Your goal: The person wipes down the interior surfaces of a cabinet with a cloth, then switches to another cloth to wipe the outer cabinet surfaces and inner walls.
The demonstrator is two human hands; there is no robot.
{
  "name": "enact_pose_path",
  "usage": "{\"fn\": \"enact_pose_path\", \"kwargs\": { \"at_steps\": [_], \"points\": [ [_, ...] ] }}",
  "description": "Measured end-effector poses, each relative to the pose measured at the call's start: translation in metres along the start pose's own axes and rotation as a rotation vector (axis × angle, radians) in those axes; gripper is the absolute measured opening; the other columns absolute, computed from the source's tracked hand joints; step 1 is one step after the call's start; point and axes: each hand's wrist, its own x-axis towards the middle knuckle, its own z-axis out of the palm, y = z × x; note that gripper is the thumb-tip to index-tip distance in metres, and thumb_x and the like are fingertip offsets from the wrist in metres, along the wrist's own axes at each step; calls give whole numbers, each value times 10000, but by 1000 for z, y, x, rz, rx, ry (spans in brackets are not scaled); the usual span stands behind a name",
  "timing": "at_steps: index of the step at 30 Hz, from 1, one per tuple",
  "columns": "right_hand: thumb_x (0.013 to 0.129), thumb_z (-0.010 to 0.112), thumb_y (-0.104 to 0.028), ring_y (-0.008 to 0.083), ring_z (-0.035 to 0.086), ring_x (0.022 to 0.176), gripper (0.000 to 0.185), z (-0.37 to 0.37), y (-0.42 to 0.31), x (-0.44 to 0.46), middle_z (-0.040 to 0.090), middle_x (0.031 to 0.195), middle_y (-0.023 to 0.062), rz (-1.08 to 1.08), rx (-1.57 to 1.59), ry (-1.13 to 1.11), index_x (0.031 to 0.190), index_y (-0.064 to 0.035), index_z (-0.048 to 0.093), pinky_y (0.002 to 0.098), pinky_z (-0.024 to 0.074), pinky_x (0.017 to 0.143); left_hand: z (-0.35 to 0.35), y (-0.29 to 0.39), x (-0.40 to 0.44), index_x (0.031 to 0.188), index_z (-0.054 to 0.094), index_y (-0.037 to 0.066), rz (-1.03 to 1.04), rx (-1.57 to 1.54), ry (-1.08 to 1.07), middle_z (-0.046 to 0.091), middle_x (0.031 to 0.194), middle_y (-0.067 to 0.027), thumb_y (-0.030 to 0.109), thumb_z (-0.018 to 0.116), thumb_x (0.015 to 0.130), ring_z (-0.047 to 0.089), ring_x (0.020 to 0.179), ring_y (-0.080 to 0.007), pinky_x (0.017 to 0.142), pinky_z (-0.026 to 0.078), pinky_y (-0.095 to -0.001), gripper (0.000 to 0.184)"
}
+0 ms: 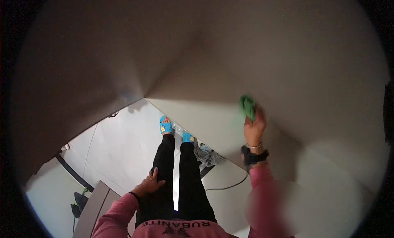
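My right hand (pixel 255 128) is closed around a bunched green cloth (pixel 247 107). It reaches forward over a broad pale panel (pixel 205 90), and the cloth appears to be against that surface. Slight blur softens the cloth and the fingers. Down by my thigh, my left hand (pixel 150 184) lies on the black trousers (pixel 164 160) with its fingers spread a little, holding nothing.
Blue slippers (pixel 166 127) are on my feet on the white tiled floor (pixel 115 143). Grey crumpled fabric (pixel 209 156) lies low beside the panel. A dark cable (pixel 227 187) hangs at the right. A brown-grey cabinet (pixel 92 211) stands at lower left.
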Motion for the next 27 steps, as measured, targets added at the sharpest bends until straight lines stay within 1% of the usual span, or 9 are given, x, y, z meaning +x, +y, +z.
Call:
{"fn": "enact_pose_path", "kwargs": {
  "at_steps": [2, 3, 8, 9, 11, 18, 20, 24, 27],
  "points": [
    [626, 598, -2, 404, 454, 1052, 560, -37, -54, 65, 476, 1164, 181, -331, -259, -15, 1169, -59, 474, 495, 427, 851, 5, 1, 5, 1412, -5, 37, -1, 70, 45, 186, 1371, -351, 534, 520, 812, 322, 1222, -483, 1009, 306, -496, 940],
    [588, 578, -6, 364, 484, 998, 497, -46, -78, 96, 497, 1137, 168, -492, -368, 47, 1082, -37, 538, 470, 450, 772, 2, 8, 0, 1410, -14, 31, -16, 51, 13, 174, 1373, -355, 534, 518, 814, 308, 1229, -486, 1012, 306, -490, 945],
    [667, 559, -31, 304, 428, 1132, 445, 10, -114, 202, 489, 1200, 112, -1069, -698, -3, 1109, -73, 551, 441, 355, 961, 22, 2, 9, 1407, -2, 13, -14, 78, 50, 195, 1350, -369, 525, 520, 820, 325, 1214, -486, 1001, 320, -488, 938],
    [667, 559, -31, 304, 428, 1132, 445, 23, -118, 206, 489, 1200, 112, -1082, -688, -33, 1109, -73, 551, 441, 355, 961, 24, 3, 8, 1405, -3, 8, -10, 31, 43, 196, 1345, -374, 533, 519, 818, 323, 1211, -493, 999, 319, -493, 945],
    [896, 403, -270, 376, 229, 1312, 520, 50, -118, 207, 324, 1389, 202, -1110, -1337, -211, 1302, 54, 374, 482, 111, 1098, 35, -4, 8, 1402, -5, 2, -14, -32, 17, 198, 1341, -379, 540, 518, 817, 322, 1208, -500, 997, 318, -498, 952],
    [847, 480, -260, 366, 229, 1315, 503, 90, -41, 185, 372, 1378, 146, -1345, -1190, -347, 1284, -14, 444, 530, 57, 1096, 72, -7, 1, 1403, 10, 10, 96, -246, 174, 202, 1342, -379, 476, 516, 846, 278, 1229, -513, 1020, 296, -470, 885],
    [761, 516, -93, 271, 362, 1220, 440, 78, -9, 170, 451, 1274, 89, -1486, -1235, -401, 1200, -74, 509, 449, 271, 1041, 81, -7, 2, 1403, 20, 10, 309, -330, 384, 231, 1331, -372, 425, 528, 856, 285, 1233, -500, 1027, 289, -457, 854],
    [867, 440, -210, 263, 190, 1342, 520, 2, 68, 103, 243, 1451, 77, -1364, -1641, -895, 1365, -103, 336, 441, 77, 1119, 93, -14, 1, 1410, 46, 34, 345, -378, 269, 283, 1314, -344, 357, 521, 877, 347, 1213, -460, 1008, 326, -420, 784],
    [870, 435, -213, 256, 133, 1362, 538, -28, 126, 71, 176, 1478, 65, -1195, -1620, -1161, 1381, -111, 303, 431, 67, 1126, 111, -28, 11, 1410, 78, 34, 275, -435, 197, 341, 1278, -335, 375, 484, 893, 396, 1177, -453, 978, 356, -420, 740]
  ]
}}
